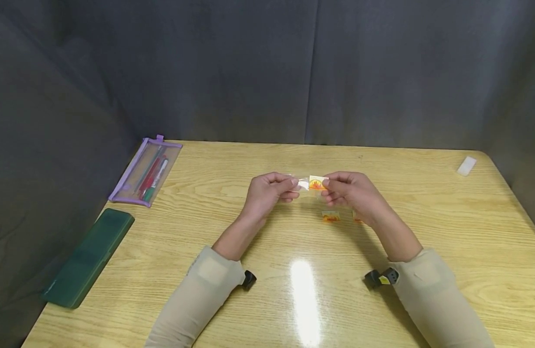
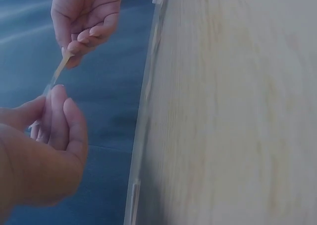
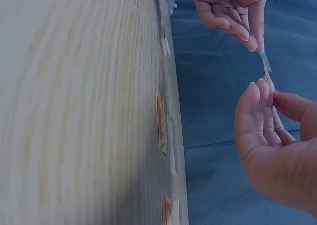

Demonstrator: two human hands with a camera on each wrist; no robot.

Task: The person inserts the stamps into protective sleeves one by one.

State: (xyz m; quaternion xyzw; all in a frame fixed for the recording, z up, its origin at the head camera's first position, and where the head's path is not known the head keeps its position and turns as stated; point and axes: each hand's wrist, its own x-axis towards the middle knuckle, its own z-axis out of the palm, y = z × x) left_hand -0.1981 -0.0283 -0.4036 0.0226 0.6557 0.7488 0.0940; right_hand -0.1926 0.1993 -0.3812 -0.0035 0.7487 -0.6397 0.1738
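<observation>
Two small yellow-orange printed rectangles point(image 1: 330, 216) lie nearest, toward four and five o'clock of a third rectangle point(image 1: 316, 183), which the right hand point(image 1: 355, 193) pinches. At nine o'clock, the left hand point(image 1: 266, 194) pinches a clear plastic strip point(image 1: 303, 184). Probably light, flexible, slippery; grip opposite ends.

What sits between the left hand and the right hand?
The head view shows a small printed piece, pinched by the right hand, and a whitish, see-through piece, pinched by the left hand; whether they are joined is unclear.
</observation>
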